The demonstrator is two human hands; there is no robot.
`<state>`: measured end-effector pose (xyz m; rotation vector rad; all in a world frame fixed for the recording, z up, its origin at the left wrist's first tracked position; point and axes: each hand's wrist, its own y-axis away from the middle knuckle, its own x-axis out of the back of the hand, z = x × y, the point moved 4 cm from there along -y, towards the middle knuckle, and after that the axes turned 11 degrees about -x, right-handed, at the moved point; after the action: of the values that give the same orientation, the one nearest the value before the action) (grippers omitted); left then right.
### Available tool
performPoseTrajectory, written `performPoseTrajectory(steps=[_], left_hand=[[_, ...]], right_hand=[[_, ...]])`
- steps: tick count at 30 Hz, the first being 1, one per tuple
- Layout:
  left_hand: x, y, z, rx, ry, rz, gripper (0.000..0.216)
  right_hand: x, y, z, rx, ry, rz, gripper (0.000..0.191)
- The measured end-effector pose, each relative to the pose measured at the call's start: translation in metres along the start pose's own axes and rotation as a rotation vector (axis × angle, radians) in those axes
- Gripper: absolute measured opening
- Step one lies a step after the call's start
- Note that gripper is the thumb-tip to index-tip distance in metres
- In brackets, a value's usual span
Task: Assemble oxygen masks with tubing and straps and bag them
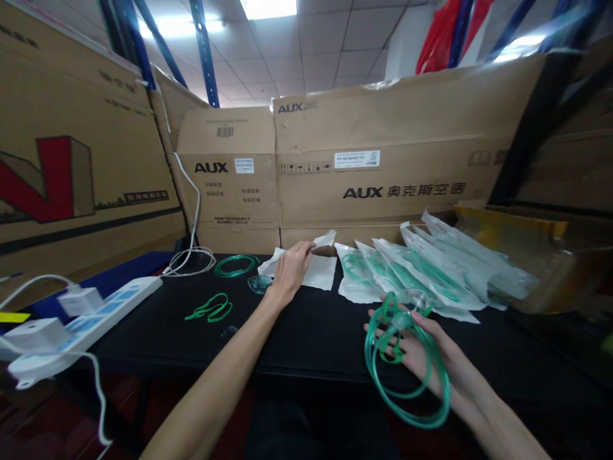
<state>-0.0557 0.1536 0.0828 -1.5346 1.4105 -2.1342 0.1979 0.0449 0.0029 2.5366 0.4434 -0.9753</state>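
My left hand (pixel 290 271) pinches a raised edge of a white pouch (pixel 320 275) that lies at the back of the table. In my right hand (pixel 417 355) rests an oxygen mask (pixel 414 299) with a loop of green tubing (pixel 443 391) hanging below the fingers. A bright green strap hangs with it. Just left of my left hand lies another clear mask (pixel 259 284), partly hidden by the wrist. A coil of green tubing (pixel 234 266) and a green elastic strap (pixel 218 310) lie farther left. Nearby is a small clear piece (pixel 230 331), its kind unclear.
Several filled pouches (pixel 407 268) overlap in a row at the back right, beside a yellow-brown box (pixel 517 255). A white power strip (pixel 86 332) with plugs and cables occupies the left. Cardboard panels (pixel 383 134) wall off the back of the black table (pixel 306 332).
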Motion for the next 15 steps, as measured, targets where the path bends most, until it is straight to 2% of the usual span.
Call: performPoseTrajectory(steps=[3,7,9,11,15], left_hand=[[0.025,-0.007,0.011,-0.075,0.035,0.125,0.022],[0.053,0.015,0.046,-0.238,0.116,0.14,0.019],[0.061,0.04,0.065,-0.313,0.171,0.102,0.016],[0.064,0.069,0.079,-0.328,0.277,0.018,0.015],[0.068,0.117,0.079,-0.126,0.337,-0.165,0.024]], right_hand=[[0.003,0.011,0.001,0.005,0.049,0.019,0.065],[0.017,0.039,0.007,-0.026,0.064,0.08,0.072],[0.027,0.053,0.012,-0.057,0.078,0.077,0.07],[0.036,0.063,0.02,-0.12,0.106,0.024,0.073],[0.048,0.075,0.04,-0.204,0.108,-0.065,0.075]])
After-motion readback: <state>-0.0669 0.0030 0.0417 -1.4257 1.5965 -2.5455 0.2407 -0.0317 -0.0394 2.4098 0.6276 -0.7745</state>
